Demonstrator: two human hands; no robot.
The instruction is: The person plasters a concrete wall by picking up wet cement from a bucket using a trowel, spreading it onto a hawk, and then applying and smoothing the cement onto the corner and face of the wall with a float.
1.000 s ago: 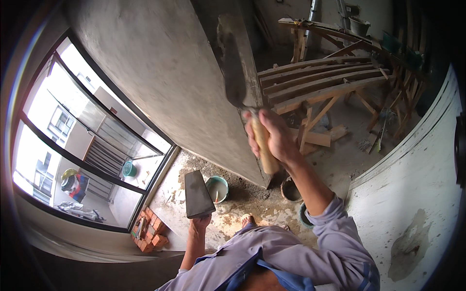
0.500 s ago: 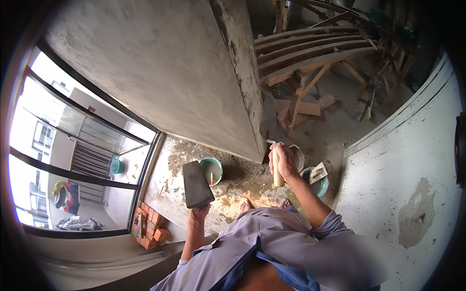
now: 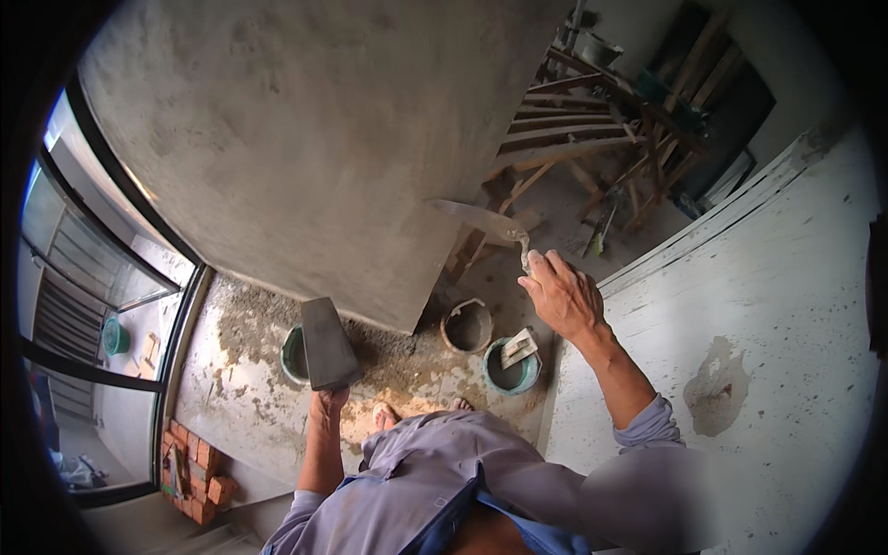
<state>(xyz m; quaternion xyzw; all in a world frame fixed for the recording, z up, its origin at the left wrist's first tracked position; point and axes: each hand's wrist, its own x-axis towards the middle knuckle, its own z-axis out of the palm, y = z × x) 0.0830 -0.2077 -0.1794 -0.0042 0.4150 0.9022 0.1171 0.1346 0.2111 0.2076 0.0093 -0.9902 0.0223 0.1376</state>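
Observation:
My left hand [image 3: 329, 400] grips a flat, dark grey board [image 3: 326, 347] from beneath its near end, above a green bucket [image 3: 294, 356] that it partly hides. My right hand [image 3: 566, 301] is closed on the handle of a trowel [image 3: 476, 220], whose long blade points left across the edge of the plastered wall face [image 3: 287, 139]; whether it touches the wall I cannot tell. Below the wall's corner stand a grey mortar-stained bucket [image 3: 467, 326] and a green bucket [image 3: 509, 375] with a light float [image 3: 520, 344] across its rim.
A glazed window frame [image 3: 91, 365] is at left, with stacked red bricks [image 3: 194, 472] below it. Timber trestles and planks [image 3: 578, 129] crowd behind the wall. A pale, spattered surface [image 3: 777, 287] rises at right. My sandalled feet [image 3: 387, 414] are on the stained floor [image 3: 222, 370].
The view has turned, shifting the window leftward. My right hand has dropped from its raised position and rotated, the trowel's blade swinging from upright to pointing left. My left hand still holds the board.

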